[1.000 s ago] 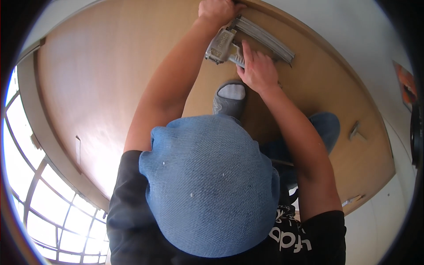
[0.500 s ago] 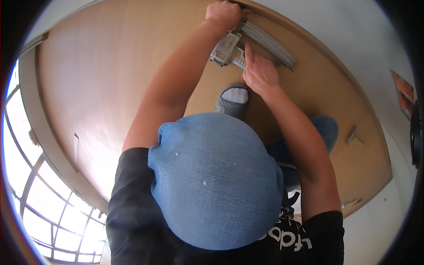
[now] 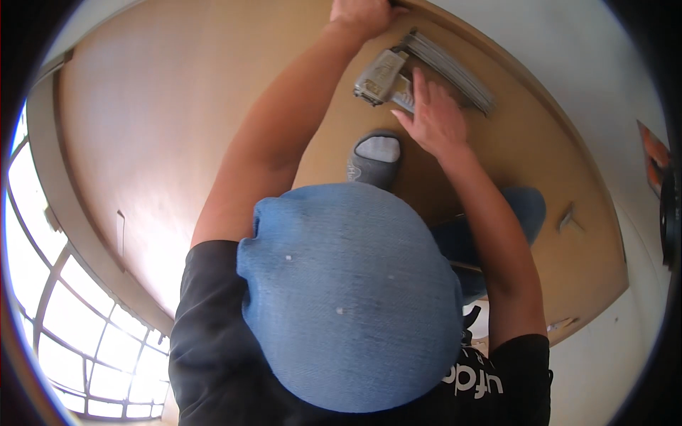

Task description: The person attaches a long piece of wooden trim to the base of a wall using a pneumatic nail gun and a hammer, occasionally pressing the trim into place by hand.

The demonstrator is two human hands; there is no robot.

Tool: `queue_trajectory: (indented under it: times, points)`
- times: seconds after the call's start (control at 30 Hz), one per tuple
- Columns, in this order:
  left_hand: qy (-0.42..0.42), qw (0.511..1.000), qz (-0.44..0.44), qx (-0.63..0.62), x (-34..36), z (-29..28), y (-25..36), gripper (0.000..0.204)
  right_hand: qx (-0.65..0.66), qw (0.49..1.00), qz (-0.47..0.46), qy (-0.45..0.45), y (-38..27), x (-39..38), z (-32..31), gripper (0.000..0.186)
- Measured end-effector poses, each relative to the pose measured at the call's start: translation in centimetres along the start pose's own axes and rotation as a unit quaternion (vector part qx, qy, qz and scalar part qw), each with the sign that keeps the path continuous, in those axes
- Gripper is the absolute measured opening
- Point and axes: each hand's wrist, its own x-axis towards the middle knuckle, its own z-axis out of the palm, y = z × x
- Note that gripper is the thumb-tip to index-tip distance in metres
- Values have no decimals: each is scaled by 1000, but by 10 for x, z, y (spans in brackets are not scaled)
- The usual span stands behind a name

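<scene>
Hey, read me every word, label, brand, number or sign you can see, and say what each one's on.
White lettering on the black shirt: large, partly hidden; I don't copy out wording.
Markings on the nail gun: too blurred to read.
Pale marking on the grey slipper: too small to read.
I can make out no other text.
</scene>
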Motion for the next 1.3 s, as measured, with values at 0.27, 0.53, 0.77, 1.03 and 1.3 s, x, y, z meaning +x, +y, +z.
queue_trajectory:
  times: [0.27, 0.53, 0.77, 1.03, 1.3]
  points:
    - [13, 999, -21, 27, 8, 16, 5, 72, 57, 996, 30, -61, 8, -1, -2, 85]
    - [-7, 999, -28, 40, 5, 0, 1, 78, 241, 931, 127, 244, 55, 8, -26, 27]
    - [-33, 998, -40, 18, 0, 0, 10, 72, 564, 634, 529, 6, 170, 42, -14, 23]
    - [-50, 998, -32, 18, 10, -8, 21, 64, 681, 478, 549, 84, 180, 38, -11, 23]
    - [53, 992, -65, -94, -12, 20, -2, 54, 656, 603, 452, 39, 163, 37, -23, 26]
